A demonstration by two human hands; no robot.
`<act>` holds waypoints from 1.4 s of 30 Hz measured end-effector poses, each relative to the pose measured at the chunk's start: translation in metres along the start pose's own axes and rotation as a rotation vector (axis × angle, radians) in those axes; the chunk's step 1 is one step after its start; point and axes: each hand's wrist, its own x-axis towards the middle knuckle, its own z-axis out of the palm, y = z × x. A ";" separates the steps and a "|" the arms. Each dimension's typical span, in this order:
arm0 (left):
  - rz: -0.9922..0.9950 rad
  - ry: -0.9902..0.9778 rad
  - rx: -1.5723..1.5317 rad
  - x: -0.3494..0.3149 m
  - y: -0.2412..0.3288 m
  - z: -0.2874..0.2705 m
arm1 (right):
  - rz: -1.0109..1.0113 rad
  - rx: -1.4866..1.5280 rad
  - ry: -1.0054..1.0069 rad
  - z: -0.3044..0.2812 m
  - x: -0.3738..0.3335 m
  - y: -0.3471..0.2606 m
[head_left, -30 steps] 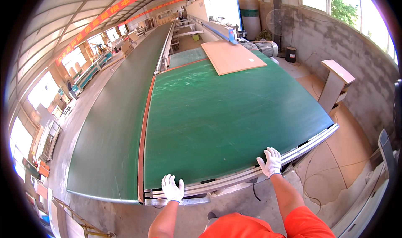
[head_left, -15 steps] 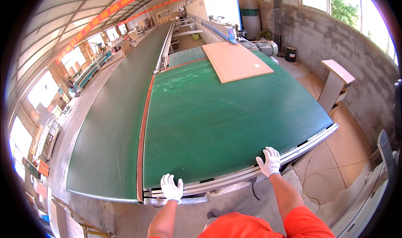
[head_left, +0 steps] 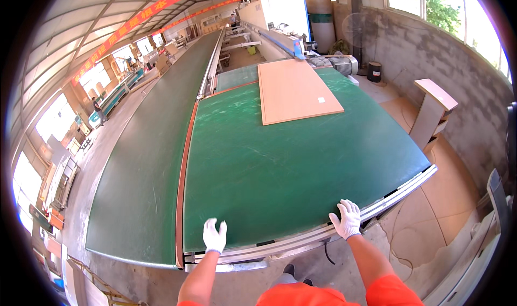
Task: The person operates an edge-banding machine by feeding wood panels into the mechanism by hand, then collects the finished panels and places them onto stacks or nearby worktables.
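A tan wood-grain panel [head_left: 293, 96] with a small white label lies flat on the green conveyor belt [head_left: 269, 171], toward its far end and well beyond both hands. My left hand [head_left: 214, 236], in a white glove, is at the near left corner of the belt with its fingers and thumb apart. Farther right along the same near edge, my gloved right hand [head_left: 347, 219] rests by the metal rail [head_left: 301, 242], fingers stretched over the belt and thumb out. Neither hand holds anything, and both are apart from the panel.
A long green conveyor [head_left: 140, 171] runs alongside on the left, past an orange-brown strip. On the right, a small cabinet [head_left: 431, 112] stands by the grey wall. A motor [head_left: 344, 65] sits past the belt's far right. A cable [head_left: 328, 252] hangs below the rail.
The panel has come nearer and shifted left, turning slightly. Scratches on the belt have moved the same way. My left hand has shifted slightly left; my right hand is lower by a little.
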 end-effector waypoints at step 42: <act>-0.379 -0.671 -0.385 0.144 0.263 0.235 | 0.015 0.049 -0.116 -0.017 0.018 0.003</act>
